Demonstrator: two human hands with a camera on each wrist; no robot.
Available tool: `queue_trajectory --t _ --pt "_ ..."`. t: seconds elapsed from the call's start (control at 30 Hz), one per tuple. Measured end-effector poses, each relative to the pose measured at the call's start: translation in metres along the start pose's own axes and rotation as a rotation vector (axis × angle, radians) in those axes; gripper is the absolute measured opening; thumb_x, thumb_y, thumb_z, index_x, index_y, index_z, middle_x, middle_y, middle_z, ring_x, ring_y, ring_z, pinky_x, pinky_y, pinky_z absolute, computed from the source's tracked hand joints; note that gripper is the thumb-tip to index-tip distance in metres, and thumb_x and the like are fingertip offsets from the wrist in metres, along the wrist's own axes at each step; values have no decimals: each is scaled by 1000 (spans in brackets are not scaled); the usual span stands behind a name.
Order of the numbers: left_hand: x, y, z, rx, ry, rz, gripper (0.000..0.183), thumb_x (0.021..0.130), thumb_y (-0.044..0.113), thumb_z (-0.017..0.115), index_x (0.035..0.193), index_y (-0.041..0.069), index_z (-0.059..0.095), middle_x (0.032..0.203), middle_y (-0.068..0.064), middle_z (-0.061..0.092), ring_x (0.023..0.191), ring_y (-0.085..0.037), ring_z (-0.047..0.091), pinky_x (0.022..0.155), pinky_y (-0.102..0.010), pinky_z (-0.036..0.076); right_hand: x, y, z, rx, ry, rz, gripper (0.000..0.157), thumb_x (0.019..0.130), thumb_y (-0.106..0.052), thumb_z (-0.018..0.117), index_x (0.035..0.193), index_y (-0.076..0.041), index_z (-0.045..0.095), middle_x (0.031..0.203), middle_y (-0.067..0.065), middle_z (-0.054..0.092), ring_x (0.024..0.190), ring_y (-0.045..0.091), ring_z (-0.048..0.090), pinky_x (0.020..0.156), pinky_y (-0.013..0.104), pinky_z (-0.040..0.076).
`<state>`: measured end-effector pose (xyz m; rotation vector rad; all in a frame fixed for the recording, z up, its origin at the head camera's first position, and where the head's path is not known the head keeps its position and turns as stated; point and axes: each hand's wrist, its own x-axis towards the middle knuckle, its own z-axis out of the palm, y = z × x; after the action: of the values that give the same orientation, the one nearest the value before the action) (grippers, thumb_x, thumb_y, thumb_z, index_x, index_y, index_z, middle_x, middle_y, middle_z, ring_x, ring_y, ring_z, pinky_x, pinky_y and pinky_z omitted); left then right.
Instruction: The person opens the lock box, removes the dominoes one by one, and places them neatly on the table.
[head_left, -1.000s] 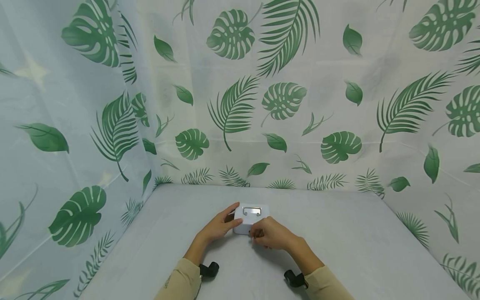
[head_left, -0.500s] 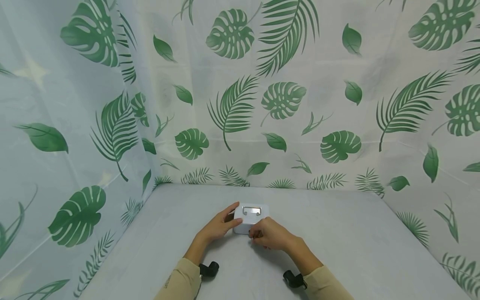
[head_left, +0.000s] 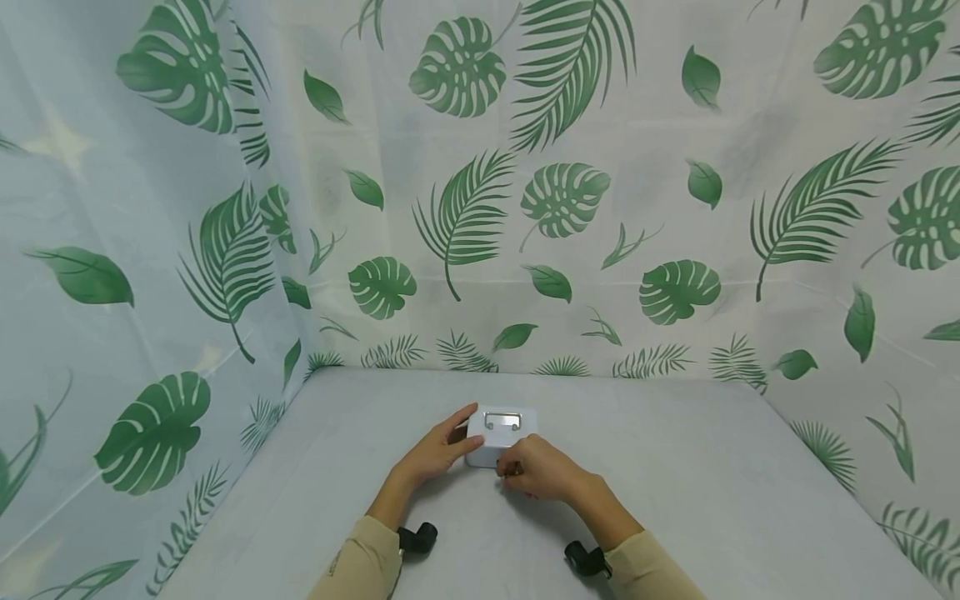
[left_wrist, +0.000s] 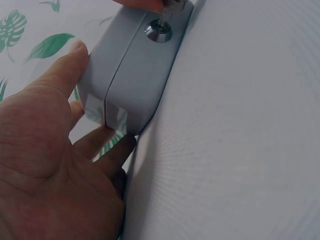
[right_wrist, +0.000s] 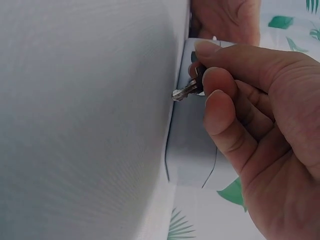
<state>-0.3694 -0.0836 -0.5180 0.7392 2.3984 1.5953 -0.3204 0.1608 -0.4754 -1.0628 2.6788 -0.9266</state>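
A small white-grey cash box (head_left: 491, 442) with a folding metal handle (head_left: 502, 422) on its lid sits on the table. My left hand (head_left: 435, 450) holds its left end, the thumb on the lid side and the other fingers at the end wall, as the left wrist view shows. My right hand (head_left: 543, 468) is at the front face, where thumb and forefinger pinch a key (left_wrist: 163, 21) whose blade is in the round chrome lock (left_wrist: 158, 33). A second key (right_wrist: 186, 91) hangs beside the fingers with its blade free. The lid is closed, a thin seam showing.
The table (head_left: 660, 492) has a plain whitish cover. Leaf-patterned sheets (head_left: 465, 325) stand behind it and at both sides. Black camera mounts (head_left: 418, 538) are strapped at both wrists, near the beige sleeves.
My right hand has turned slightly at the lock, and its fingers have shifted a little. My left hand and the cash box stay in place.
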Motion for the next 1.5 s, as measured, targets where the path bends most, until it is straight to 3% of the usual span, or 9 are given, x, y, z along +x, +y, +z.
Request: queue_trajectory --t 0.83,1.5 --pt "0 -1 0 1 -8 -5 78 101 48 65 166 22 30 169 -3 35 154 -33 38 123 -55 36 1 1 2 -38 13 -7 6 90 -2 78 95 -5 81 77 1 76 48 4 60 47 17 51" --pt "0 2 -1 -11 2 2 76 103 44 65 165 19 30 170 -7 32 154 -36 38 123 -55 35 1 1 3 -74 51 -27 6 91 -3 78 91 -9 80 75 -4 73 48 -1 56 48 17 50"
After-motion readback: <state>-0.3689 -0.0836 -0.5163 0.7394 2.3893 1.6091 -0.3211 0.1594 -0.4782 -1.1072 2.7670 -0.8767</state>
